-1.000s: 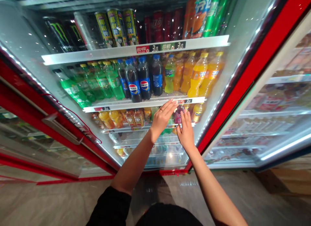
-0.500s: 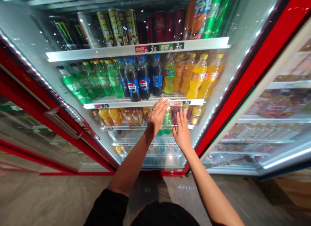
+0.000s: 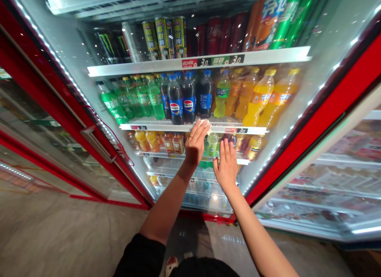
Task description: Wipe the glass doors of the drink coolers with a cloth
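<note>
A red-framed drinks cooler with a glass front stands before me. My left hand lies flat on the glass at the edge of the second shelf, fingers stretched over a small white cloth just below the Pepsi bottles. A ring shows on one of its fingers. My right hand rests beside it, lower and to the right, flat on the glass with fingers spread and nothing in it. Behind the hands stand small bottles of yellow and green drink.
Green bottles fill the shelf's left, orange bottles its right, and cans the shelf above. A red door with a handle stands at the left. A second glass cooler adjoins on the right. Brown floor lies below.
My left hand has slid a little to the left along the glass with the cloth, and my right hand has followed. My head has turned, shifting the cooler rightward in view.
</note>
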Demonstrator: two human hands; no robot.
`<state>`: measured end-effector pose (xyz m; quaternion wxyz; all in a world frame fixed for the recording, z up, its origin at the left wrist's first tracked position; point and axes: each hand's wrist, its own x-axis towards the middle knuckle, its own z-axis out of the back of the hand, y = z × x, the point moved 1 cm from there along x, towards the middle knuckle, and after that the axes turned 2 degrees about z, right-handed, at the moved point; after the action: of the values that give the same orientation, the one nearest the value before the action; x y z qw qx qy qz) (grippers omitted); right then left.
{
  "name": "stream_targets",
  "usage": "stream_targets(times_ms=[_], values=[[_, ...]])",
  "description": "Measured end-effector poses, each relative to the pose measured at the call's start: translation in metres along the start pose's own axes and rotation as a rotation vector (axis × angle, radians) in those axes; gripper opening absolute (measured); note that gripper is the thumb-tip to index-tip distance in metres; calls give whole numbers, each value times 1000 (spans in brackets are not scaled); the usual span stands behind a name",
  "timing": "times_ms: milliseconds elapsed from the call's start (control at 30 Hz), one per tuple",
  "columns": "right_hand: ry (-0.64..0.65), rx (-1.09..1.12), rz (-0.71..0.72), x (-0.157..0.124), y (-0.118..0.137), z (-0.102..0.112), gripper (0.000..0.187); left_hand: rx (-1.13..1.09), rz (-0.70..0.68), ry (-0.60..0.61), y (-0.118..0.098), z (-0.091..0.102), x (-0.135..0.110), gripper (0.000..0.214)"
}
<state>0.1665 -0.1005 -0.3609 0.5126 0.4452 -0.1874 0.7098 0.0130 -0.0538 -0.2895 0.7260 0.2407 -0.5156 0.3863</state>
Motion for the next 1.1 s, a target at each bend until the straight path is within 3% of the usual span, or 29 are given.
stream_targets(times_ms=[67, 133, 300, 433, 567, 700, 867, 967, 1100], values=[[6, 20, 8, 3, 12, -8, 89, 0, -33, 3, -1, -1, 7, 69], [7, 39, -1, 5, 21, -15, 87, 30, -118, 86, 1, 0, 8, 64], [36, 51, -44, 2, 34, -26, 86, 89, -302, 287, 23, 17, -11, 55], [50, 35, -41, 1, 47, -29, 88, 70, -286, 311, 39, 26, -16, 59], [42, 12, -27, 4, 61, -34, 87, 140, -153, 370, 37, 24, 1, 60], [49, 18, -11, 8, 68, -43, 90, 120, -251, 421, 41, 28, 6, 59], [85, 2, -6, 7, 75, -51, 92, 84, -391, 372, 73, 46, -18, 54], [81, -4, -32, 8, 84, -50, 91, 40, -338, 288, 88, 53, -21, 55], [57, -1, -29, 11, 100, -51, 91, -94, -208, 139, 90, 53, -7, 57]])
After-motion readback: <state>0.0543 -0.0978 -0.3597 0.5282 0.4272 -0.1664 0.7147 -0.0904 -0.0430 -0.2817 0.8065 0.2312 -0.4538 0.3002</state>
